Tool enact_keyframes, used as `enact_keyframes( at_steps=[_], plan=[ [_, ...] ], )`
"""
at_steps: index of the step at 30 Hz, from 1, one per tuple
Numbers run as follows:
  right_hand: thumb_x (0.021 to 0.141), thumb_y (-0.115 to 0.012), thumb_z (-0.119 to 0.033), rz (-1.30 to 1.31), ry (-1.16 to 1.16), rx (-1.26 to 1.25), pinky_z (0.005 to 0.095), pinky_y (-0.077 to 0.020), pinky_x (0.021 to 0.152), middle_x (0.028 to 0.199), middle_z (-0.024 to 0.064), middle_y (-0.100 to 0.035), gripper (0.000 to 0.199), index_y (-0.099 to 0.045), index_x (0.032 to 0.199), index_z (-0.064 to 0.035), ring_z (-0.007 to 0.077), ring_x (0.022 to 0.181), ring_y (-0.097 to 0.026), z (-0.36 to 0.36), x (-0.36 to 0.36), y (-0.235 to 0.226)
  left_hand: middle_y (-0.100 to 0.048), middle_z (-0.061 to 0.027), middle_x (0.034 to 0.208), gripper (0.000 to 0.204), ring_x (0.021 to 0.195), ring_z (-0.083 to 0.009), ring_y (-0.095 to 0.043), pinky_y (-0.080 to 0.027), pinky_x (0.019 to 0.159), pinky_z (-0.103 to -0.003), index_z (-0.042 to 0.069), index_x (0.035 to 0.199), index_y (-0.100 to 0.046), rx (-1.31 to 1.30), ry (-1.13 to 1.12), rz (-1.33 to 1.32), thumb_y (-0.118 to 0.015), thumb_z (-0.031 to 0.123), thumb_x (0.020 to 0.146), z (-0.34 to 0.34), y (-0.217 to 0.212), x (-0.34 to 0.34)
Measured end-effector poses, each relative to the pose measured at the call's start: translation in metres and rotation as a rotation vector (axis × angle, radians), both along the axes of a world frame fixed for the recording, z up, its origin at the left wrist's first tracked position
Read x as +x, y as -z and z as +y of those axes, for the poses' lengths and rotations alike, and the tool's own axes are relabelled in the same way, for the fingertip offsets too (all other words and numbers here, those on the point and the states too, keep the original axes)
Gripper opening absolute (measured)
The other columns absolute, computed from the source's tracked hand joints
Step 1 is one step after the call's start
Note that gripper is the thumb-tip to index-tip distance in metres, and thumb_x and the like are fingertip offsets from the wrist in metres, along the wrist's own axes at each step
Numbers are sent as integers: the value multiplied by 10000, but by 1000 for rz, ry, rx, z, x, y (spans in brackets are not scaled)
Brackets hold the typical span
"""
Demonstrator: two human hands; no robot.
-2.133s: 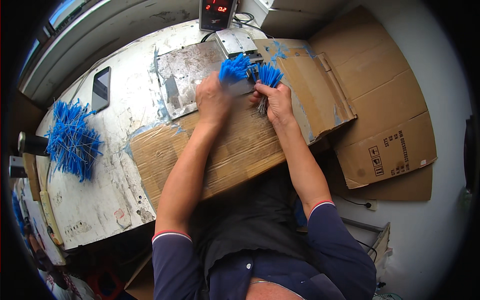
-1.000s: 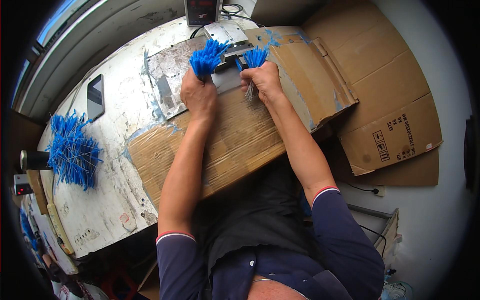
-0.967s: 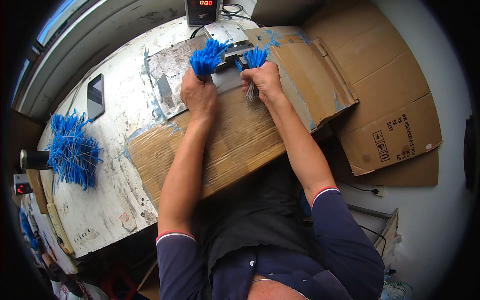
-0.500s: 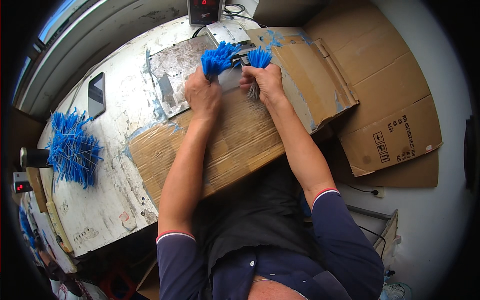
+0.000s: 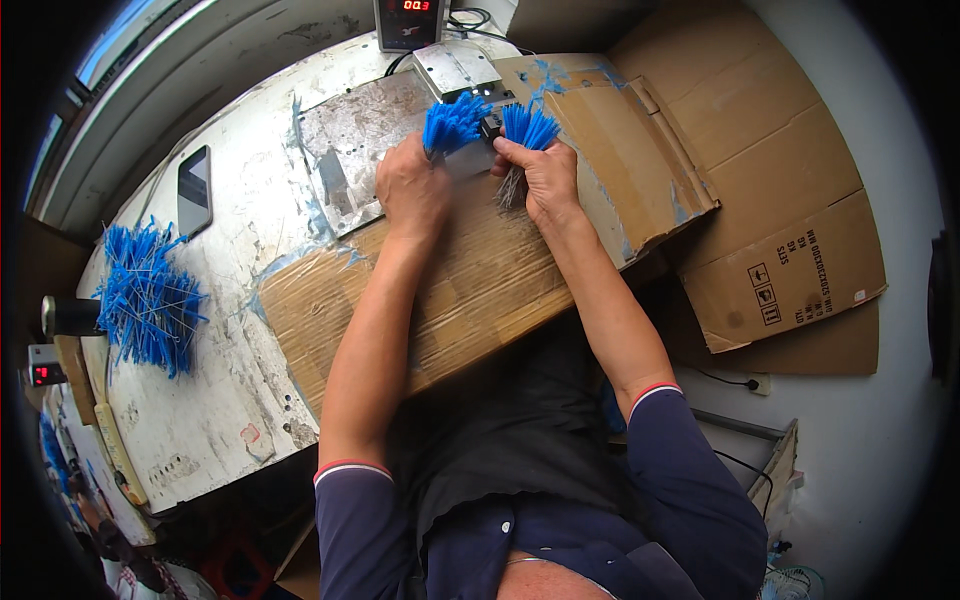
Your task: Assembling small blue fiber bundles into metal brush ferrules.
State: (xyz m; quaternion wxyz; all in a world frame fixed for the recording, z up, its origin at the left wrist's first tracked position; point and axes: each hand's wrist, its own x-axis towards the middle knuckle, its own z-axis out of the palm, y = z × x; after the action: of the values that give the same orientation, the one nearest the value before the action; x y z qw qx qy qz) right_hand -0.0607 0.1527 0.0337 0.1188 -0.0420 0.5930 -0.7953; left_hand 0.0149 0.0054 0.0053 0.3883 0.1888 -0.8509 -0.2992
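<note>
My left hand is closed around a bundle of thin wires with blue tips, the tips pointing up and right. A second bundle of blue-tipped wires sits in my right hand, thumb pressed against it, and its bare grey ends hang below the fingers. Between the two bundles is the dark front part of a small metal device; I cannot tell whether a wire touches it. Behind it stands the device's silver block. Both hands are above the near cardboard.
A heap of blue-tipped wires lies on the white worn table at left, beside a dark cylinder. A phone lies behind it. A lit display box stands at the back. Cardboard covers the table's front edge; large cartons are at right.
Both hands have shifted slightly to the right with their bundles, and the right bundle now tilts more to the right. The reading on the display box has changed.
</note>
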Motion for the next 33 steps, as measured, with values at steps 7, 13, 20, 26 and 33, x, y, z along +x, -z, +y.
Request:
enact_keyframes(
  at_steps=[7,13,20,26,33],
  plan=[
    [788,-794,53,-63,-96,23,345,-607,538,790,89,-701,204,-679,946,-4,190,619,-681,3,4,-5,-673,-174,826,84,829,-387,-647,-487,763,-503,69,891,-658,-129,13,-2,-630,82,813,2,0,1],
    [798,-777,47,-89,-137,-9,345,-612,541,776,87,-691,175,-669,929,7,196,622,-688,7,2,-6,-670,-161,828,76,833,-386,-649,-483,761,-505,56,886,-650,-74,-38,-50,-631,77,815,3,-1,0],
    [762,-766,46,-10,-99,307,316,-572,449,691,93,-657,129,-654,820,20,180,528,-649,-3,-5,-8,-674,-174,873,97,861,-406,-648,-497,749,-502,68,918,-648,228,-57,107,-678,113,837,-1,-3,0],
    [752,-732,64,92,-29,447,299,-551,435,661,104,-651,111,-636,781,16,170,512,-645,-17,-12,-11,-685,-177,893,100,882,-409,-653,-498,763,-499,66,933,-654,240,-48,129,-671,125,854,-4,2,-3],
    [759,-735,55,99,-4,532,304,-546,421,667,111,-656,105,-635,771,27,174,497,-640,-25,-15,-7,-660,-152,870,103,877,-392,-636,-484,789,-496,62,904,-628,156,-59,158,-675,130,843,-6,4,-4]
  ],
)
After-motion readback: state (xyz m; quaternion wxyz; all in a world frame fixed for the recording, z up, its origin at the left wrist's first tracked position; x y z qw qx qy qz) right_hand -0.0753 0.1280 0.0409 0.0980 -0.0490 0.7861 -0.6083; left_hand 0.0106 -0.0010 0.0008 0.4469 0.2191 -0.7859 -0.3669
